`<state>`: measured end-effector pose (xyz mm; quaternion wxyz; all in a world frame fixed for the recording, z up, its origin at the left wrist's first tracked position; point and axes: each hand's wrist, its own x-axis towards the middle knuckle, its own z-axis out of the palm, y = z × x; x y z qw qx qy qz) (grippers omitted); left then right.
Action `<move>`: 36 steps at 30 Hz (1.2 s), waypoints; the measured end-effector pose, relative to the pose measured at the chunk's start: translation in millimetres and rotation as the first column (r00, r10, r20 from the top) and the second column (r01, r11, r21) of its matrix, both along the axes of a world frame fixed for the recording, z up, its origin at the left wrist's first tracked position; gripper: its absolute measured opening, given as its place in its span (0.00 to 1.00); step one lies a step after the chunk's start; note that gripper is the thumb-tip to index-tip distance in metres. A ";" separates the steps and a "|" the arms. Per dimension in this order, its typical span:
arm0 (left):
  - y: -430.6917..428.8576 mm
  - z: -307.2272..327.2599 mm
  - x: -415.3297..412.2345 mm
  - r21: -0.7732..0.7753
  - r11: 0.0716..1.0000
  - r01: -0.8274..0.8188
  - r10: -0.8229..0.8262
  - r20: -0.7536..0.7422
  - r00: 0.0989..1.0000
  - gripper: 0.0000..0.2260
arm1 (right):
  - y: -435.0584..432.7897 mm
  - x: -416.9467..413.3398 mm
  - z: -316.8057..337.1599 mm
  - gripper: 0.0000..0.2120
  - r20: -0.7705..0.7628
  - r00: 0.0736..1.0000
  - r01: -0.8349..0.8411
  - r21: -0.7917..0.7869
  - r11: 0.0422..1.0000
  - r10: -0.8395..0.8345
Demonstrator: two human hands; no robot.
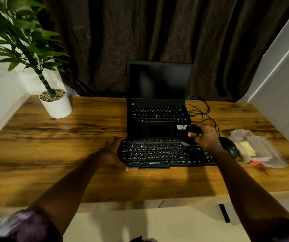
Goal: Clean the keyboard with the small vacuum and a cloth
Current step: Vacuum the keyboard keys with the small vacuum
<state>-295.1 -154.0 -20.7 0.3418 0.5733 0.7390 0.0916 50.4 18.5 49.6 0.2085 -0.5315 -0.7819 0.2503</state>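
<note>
Black keyboard before laptop, mouse beside; left hand fingers straight, right hand fingers clamp vacuum.

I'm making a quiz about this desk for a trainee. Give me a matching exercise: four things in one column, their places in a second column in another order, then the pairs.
1 potted plant
2 mouse
3 laptop
4 small vacuum

A in the right hand
B behind the keyboard
C far-left corner of the desk
D just right of the keyboard

Pairs: 1-C, 2-D, 3-B, 4-A
</note>
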 end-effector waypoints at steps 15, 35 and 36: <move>-2.3 -1.9 -0.9 0.015 1.000 -0.012 0.011 0.029 1.000 0.67 | -1.7 -25.4 -2.7 0.25 -0.001 0.999 -0.041 -0.042 0.998 0.041; -1.8 -2.9 1.4 0.017 1.000 -0.010 0.010 0.010 1.000 0.64 | 9.0 -16.2 -9.0 0.22 -0.038 0.986 -0.162 -0.051 0.985 0.160; -2.2 -3.3 0.7 0.021 1.000 -0.009 0.008 0.012 1.000 0.64 | 10.8 -9.7 -8.8 0.22 -0.036 0.986 -0.162 -0.053 0.985 0.160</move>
